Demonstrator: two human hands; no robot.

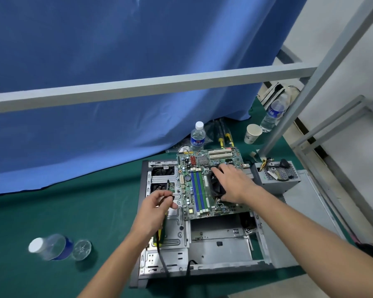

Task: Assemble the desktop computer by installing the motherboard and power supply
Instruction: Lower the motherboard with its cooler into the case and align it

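An open grey computer case [220,250] lies flat on the green table. A green motherboard [199,181] with blue and green memory slots rests over the case's far half. My right hand [235,182] grips the black CPU cooler fan [216,186] on the board, fingers over its far edge and thumb at its near corner. My left hand [157,209] pinches the end of a black cable [162,250] above the case's left side; the cable runs down to the case's front edge. The grey power supply [276,176] sits outside the case, right of the board.
A water bottle [50,247] lies on its side at the left. Two more bottles [197,137] [274,114] and a paper cup [252,133] stand behind the board. A blue curtain hangs behind, and a grey frame bar [138,87] crosses overhead.
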